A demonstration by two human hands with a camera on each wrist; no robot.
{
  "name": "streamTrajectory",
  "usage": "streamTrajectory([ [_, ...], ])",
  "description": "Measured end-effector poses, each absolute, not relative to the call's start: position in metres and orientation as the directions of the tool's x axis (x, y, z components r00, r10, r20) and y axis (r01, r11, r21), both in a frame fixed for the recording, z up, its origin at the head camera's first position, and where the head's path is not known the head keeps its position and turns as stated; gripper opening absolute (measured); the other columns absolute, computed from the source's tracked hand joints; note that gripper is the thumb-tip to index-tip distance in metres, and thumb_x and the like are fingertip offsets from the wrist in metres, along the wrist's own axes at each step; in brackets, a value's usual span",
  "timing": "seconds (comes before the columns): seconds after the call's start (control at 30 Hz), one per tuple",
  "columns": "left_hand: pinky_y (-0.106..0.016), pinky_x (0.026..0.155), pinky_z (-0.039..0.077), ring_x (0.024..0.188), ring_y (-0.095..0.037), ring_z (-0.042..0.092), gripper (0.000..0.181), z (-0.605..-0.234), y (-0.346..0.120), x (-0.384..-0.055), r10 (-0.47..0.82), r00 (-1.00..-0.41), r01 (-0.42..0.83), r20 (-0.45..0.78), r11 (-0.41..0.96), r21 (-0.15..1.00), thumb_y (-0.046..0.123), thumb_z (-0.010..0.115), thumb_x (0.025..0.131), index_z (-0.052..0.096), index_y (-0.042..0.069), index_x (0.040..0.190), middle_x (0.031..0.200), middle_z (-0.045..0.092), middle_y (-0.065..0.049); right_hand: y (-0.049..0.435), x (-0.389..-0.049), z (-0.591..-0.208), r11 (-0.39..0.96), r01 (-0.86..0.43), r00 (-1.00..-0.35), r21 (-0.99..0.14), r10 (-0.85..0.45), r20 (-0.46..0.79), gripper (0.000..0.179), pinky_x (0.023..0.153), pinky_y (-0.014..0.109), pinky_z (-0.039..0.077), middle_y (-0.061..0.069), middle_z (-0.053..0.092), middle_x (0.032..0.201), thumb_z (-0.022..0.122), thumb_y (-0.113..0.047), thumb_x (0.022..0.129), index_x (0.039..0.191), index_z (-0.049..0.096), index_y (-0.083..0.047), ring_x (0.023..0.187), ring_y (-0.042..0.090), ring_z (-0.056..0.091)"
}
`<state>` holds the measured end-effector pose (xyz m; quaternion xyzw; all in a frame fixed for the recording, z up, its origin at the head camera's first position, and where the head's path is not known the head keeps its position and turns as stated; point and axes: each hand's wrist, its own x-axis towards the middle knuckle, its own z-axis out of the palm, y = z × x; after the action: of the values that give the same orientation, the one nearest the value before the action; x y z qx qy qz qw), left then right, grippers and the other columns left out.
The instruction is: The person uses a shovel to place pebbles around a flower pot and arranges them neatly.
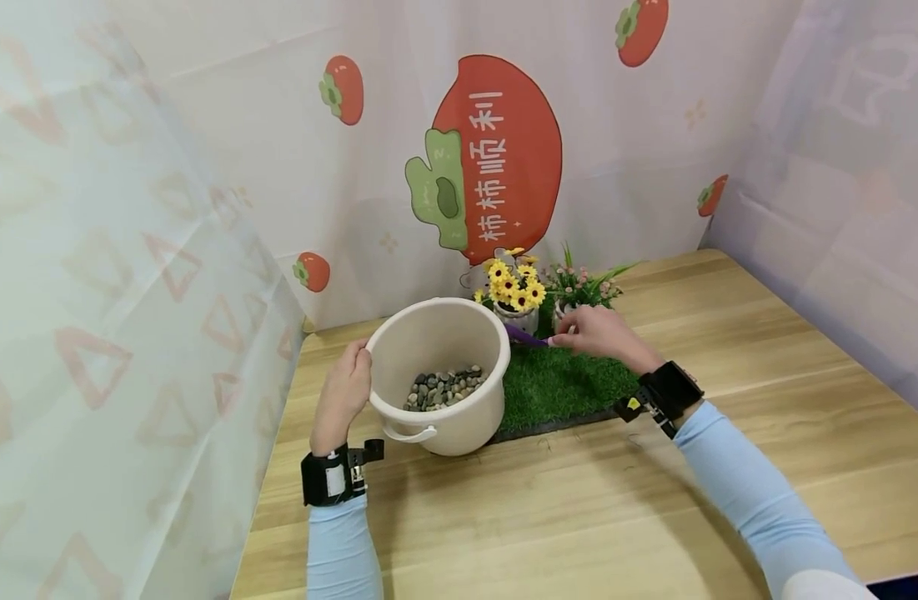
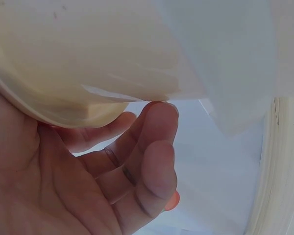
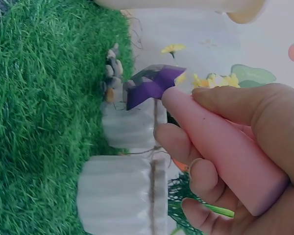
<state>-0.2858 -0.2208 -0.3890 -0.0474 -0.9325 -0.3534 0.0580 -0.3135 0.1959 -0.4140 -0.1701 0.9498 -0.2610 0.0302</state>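
Note:
At the left side of a beige bucket [image 1: 466, 421], my left hand [image 1: 344, 387] grips the rim. The left wrist view shows the fingers [image 2: 159, 127] bent against its outer wall. Grey and tan pebbles [image 1: 439, 390] lie in the bottom of the bucket, which leans toward me. My right hand [image 1: 601, 335] holds a small garden shovel by its pink handle [image 3: 220, 152]. The shovel's purple blade [image 3: 154, 88] points left toward the flowerpots, partly hidden by the bucket in the head view. Several pebbles [image 3: 112, 73] show just past the blade, beside a white pot [image 3: 132, 125].
Green artificial turf [image 1: 559, 387] lies under the pots and right of the bucket. Yellow flowers [image 1: 513, 287] stand behind the shovel, with a pink-flowered plant [image 1: 582, 285] to their right. The wooden table [image 1: 519, 517] meets a persimmon-printed cloth [image 1: 387, 208] at the back.

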Motion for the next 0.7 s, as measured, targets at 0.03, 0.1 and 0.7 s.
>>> streamTrajectory([
  [0.03,-0.053,0.092,0.051,0.113,-0.038,0.062,0.051,-0.389,-0.221,-0.286,0.046,-0.989,0.126,0.139,0.746,0.654,0.034,0.023,0.105,0.044,0.010,0.145,0.134,0.058,-0.021,0.197,-0.313,-0.412,0.805,-0.308,-0.940,-0.507,-0.340,0.031,0.021,0.070,0.033,0.047,0.005,0.071,0.087,0.060,-0.032,0.097,0.102,0.072,-0.016,0.076,0.018,0.065],
  [0.1,-0.053,0.092,0.051,0.114,-0.038,0.062,0.051,-0.389,-0.222,-0.286,0.041,-0.990,0.120,0.134,0.745,0.656,0.035,0.024,0.106,0.043,0.010,0.145,0.135,0.057,-0.021,0.199,-0.311,-0.410,0.805,-0.309,-0.939,-0.507,-0.343,0.027,0.021,0.070,0.032,0.048,0.005,0.071,0.088,0.061,-0.031,0.097,0.103,0.072,-0.015,0.074,0.015,0.064],
  [0.7,-0.052,0.088,0.053,0.112,-0.039,0.063,0.049,-0.388,-0.223,-0.286,0.054,-0.988,0.139,0.148,0.745,0.653,0.033,0.025,0.106,0.044,0.008,0.144,0.134,0.058,-0.023,0.218,-0.305,-0.391,0.808,-0.307,-0.936,-0.503,-0.353,0.004,0.022,0.065,0.032,0.040,0.005,0.070,0.081,0.058,-0.024,0.099,0.106,0.071,-0.008,0.068,0.012,0.060],
])
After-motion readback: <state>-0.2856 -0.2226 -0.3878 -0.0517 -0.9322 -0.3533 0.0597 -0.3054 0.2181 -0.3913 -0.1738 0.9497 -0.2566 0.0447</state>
